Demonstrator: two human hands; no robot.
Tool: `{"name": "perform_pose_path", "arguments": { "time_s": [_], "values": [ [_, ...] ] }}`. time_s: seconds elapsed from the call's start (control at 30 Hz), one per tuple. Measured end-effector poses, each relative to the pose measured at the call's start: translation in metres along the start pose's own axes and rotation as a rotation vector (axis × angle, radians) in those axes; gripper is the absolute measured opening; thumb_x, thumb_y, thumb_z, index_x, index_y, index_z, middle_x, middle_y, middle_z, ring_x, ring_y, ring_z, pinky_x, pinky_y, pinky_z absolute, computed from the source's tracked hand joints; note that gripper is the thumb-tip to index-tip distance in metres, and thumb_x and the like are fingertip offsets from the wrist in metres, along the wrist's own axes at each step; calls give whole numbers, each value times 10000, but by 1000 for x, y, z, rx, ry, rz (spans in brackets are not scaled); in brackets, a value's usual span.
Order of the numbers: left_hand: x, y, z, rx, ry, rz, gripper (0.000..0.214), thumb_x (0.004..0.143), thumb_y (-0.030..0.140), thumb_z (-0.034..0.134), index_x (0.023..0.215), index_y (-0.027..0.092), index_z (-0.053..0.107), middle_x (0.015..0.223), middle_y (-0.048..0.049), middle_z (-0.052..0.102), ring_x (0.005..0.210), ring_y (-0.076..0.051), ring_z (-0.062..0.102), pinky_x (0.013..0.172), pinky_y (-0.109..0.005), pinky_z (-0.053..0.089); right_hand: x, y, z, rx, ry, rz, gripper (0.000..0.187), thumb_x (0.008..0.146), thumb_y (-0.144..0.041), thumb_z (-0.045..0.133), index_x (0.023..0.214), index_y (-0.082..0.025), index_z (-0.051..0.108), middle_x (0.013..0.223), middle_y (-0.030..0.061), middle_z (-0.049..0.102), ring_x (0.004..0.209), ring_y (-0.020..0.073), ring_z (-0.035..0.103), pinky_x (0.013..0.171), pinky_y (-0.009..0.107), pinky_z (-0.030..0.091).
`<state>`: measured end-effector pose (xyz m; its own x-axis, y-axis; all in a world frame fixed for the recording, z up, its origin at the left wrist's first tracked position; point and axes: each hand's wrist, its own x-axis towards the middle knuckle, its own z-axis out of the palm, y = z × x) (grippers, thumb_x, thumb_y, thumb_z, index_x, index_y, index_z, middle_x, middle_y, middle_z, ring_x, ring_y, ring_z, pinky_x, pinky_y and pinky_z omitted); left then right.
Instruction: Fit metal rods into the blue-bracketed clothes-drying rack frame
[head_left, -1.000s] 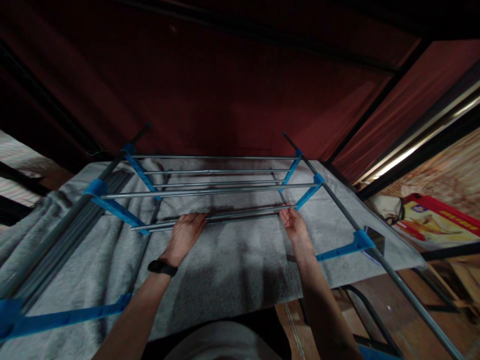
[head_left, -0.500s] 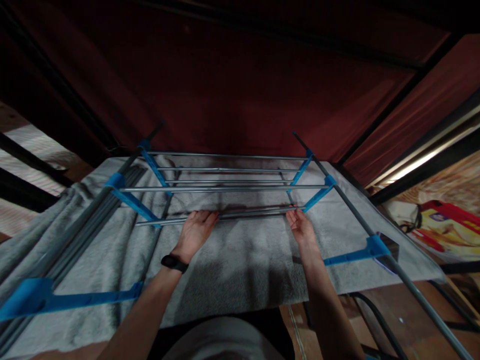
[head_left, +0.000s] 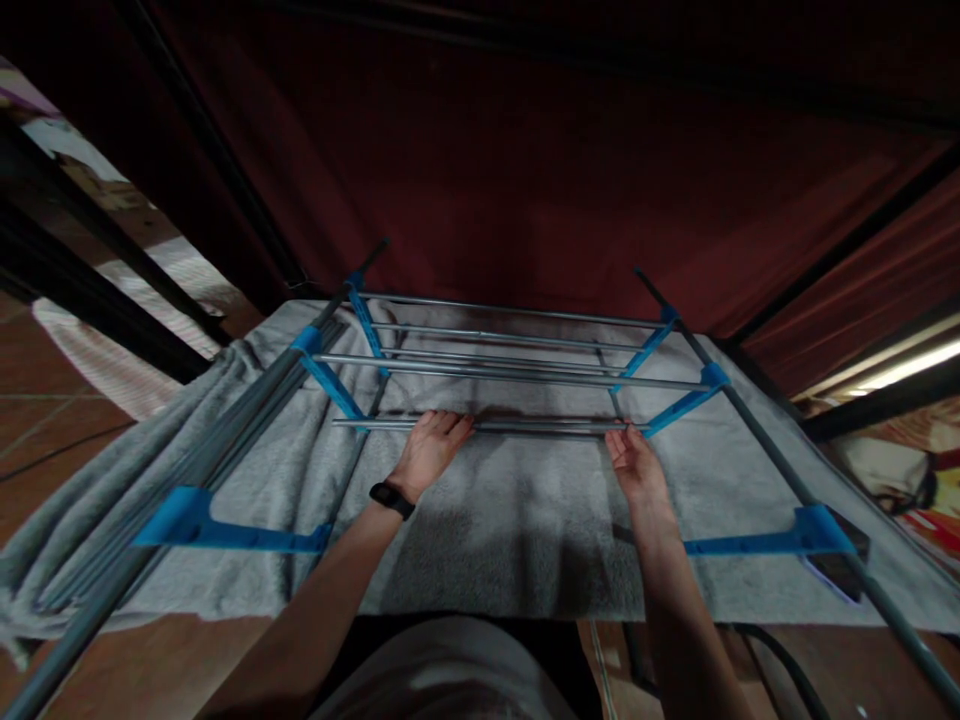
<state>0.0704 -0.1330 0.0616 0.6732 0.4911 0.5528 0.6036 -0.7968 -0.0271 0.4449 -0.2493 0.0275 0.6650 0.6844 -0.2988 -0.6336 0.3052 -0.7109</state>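
Note:
A rack frame of grey metal tubes and blue plastic brackets lies on a grey fleece blanket [head_left: 510, 530]. My left hand [head_left: 433, 448], with a black band on the wrist, is closed from above over the grey tube [head_left: 540, 426] at the front of the far section. My right hand [head_left: 634, 462] is turned palm up, its fingers curled around that tube close to the right blue bracket [head_left: 679, 410]. The tube's left end pokes out past the left blue bracket [head_left: 334, 388]. Two nearer brackets, a left one [head_left: 232, 535] and a right one [head_left: 772, 543], carry no crossbar.
Several loose grey tubes [head_left: 255, 425] lie bundled on the blanket along the left side. A dark phone-like object [head_left: 844, 575] rests beneath the right side tube. Behind stands a dark red fabric wall [head_left: 525, 180] with black frame bars.
My view has swung left, so everything sits further right in the picture. The tube's left part now lies more level, nearer the left bracket. Both hands keep their hold.

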Motion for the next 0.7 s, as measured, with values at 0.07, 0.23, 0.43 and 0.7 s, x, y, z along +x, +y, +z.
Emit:
{"name": "perform_pose_path", "arguments": {
  "time_s": [0.07,0.23,0.43,0.7],
  "values": [
    [2,-1,-2,22,-10,10,249,1056,292,495,1198,181,666,902,-68,692,836,-225,604,770,-384,404,0,-1,1,-7,5,10,140,804,-129,806,851,-218,708,812,-43,767,752,96,741,836,244,637],
    [5,-2,-3,23,-51,-6,257,1038,265,522,1218,186,685,917,-89,692,862,-236,616,780,-396,418,0,-2,1,-18,20,36,81,854,-129,748,868,-202,717,776,-38,761,725,96,740,837,243,638],
    [4,-3,-5,-2,-110,-15,317,1001,155,503,1264,182,677,973,-113,696,909,-260,627,832,-423,453,-4,-2,4,-34,-2,62,82,844,-155,782,874,-202,722,796,-29,771,757,109,752,847,251,639],
    [3,-4,-5,-7,-144,-19,363,977,101,477,1274,177,671,1013,-117,711,932,-268,629,865,-423,456,-5,-1,11,-85,-48,81,145,807,-184,848,864,-203,716,826,-15,779,785,117,758,883,266,638]
  ]
}}
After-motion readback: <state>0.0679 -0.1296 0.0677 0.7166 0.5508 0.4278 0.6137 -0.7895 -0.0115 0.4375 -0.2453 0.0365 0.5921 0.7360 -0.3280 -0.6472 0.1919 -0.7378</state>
